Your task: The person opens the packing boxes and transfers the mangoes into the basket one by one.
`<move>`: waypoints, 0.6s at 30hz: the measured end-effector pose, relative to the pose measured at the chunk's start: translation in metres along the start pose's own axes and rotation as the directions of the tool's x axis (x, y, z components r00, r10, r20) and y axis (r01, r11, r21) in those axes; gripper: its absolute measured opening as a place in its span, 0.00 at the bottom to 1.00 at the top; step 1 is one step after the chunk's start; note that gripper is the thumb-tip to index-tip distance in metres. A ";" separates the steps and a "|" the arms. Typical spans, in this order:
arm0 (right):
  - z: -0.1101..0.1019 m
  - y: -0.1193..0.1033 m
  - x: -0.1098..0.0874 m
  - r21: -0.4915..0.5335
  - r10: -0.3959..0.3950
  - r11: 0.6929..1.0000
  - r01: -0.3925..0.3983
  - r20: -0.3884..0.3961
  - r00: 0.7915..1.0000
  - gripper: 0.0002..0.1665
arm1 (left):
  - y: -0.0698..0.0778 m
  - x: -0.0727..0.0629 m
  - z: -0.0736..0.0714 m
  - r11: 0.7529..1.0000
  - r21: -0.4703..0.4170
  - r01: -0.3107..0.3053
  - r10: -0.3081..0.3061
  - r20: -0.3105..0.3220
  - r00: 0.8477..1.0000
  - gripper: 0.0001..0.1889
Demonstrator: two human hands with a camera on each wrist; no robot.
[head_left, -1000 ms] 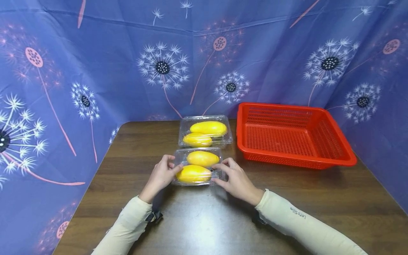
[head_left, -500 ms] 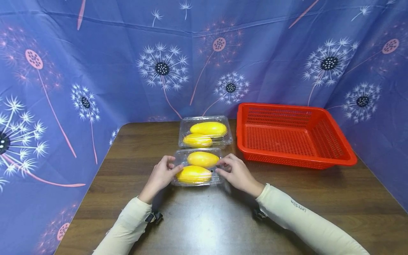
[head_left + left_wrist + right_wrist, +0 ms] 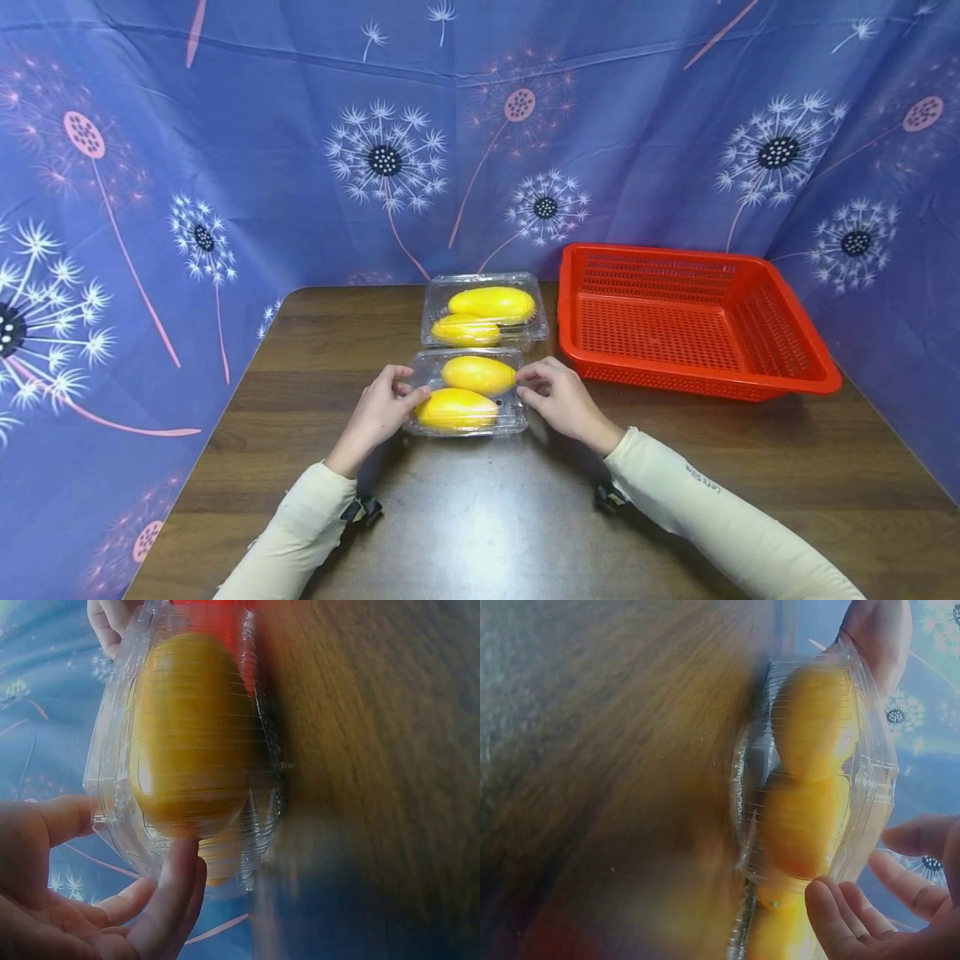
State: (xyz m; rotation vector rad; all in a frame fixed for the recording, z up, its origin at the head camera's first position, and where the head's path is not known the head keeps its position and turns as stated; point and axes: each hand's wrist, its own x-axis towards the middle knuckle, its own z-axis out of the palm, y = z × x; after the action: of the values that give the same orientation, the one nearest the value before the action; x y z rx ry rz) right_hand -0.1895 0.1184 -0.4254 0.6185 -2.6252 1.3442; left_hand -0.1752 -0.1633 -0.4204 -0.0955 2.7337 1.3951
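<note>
A clear plastic clamshell box (image 3: 512, 422) with two yellow mangoes (image 3: 456, 409) inside sits on the table in front of me. My left hand (image 3: 380, 407) grips its left end, the thumb over the top edge and the fingers around the side. At the opposite end, my right hand (image 3: 561, 402) holds the right edge between thumb and fingers. Seen from the left wrist, one mango (image 3: 191, 727) fills most of the box behind ribbed plastic. In the right wrist view, fingertips (image 3: 821, 896) touch the box's side and the thumb lies by its upper edge.
Directly behind stands another clear box (image 3: 437, 287) holding two mangoes (image 3: 491, 302). A red plastic basket (image 3: 697, 379) with perforated walls stands at the back right of the wooden table (image 3: 322, 333). Blue dandelion-patterned cloth (image 3: 285, 167) hangs around the back and sides.
My right hand has shifted right, from over the lid to the box's right edge. The left hand and both boxes have stayed in place.
</note>
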 end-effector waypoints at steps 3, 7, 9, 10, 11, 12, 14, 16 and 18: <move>-0.001 0.001 0.000 -0.010 0.005 1.000 -0.005 -0.004 1.000 0.09 | 0.000 0.000 0.000 1.000 -0.005 0.005 -0.005 0.001 1.000 0.27; -0.002 0.002 0.000 -0.039 0.051 0.998 -0.051 0.001 0.999 0.10 | -0.001 -0.001 -0.002 0.999 -0.022 0.024 -0.024 0.012 1.000 0.31; -0.002 0.001 -0.001 -0.053 0.086 0.995 -0.085 0.007 0.996 0.11 | -0.001 -0.002 -0.002 0.999 -0.027 0.037 -0.036 0.026 0.999 0.32; -0.003 0.002 -0.001 -0.055 0.102 0.993 -0.101 0.010 0.995 0.11 | -0.002 -0.002 -0.003 0.999 -0.028 0.044 -0.043 0.034 0.998 0.33; -0.003 0.002 -0.001 -0.060 0.114 0.992 -0.113 0.014 0.993 0.11 | -0.002 -0.002 -0.004 0.999 -0.024 0.048 -0.047 0.042 0.998 0.33; -0.003 0.002 -0.001 -0.062 0.122 0.991 -0.121 0.019 0.992 0.11 | -0.002 -0.002 -0.004 0.998 -0.022 0.052 -0.051 0.048 0.998 0.34; -0.003 0.003 -0.001 -0.058 0.133 0.990 -0.131 0.028 0.991 0.11 | -0.003 -0.003 -0.005 0.998 -0.017 0.056 -0.055 0.059 0.997 0.33; -0.004 0.004 -0.001 -0.052 0.132 0.990 -0.130 0.031 0.991 0.10 | -0.003 -0.005 -0.006 0.999 -0.011 0.050 -0.049 0.067 0.997 0.33; -0.004 0.005 -0.001 -0.053 0.133 0.990 -0.131 0.033 0.991 0.07 | -0.004 -0.006 -0.007 0.999 0.010 0.042 -0.042 0.068 0.997 0.31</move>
State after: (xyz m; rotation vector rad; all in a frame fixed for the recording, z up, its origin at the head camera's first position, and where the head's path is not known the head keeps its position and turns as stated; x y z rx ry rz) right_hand -0.1905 0.1246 -0.4267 0.4743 -2.7634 1.3073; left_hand -0.1691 -0.1714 -0.4189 -0.1023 2.6666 1.3503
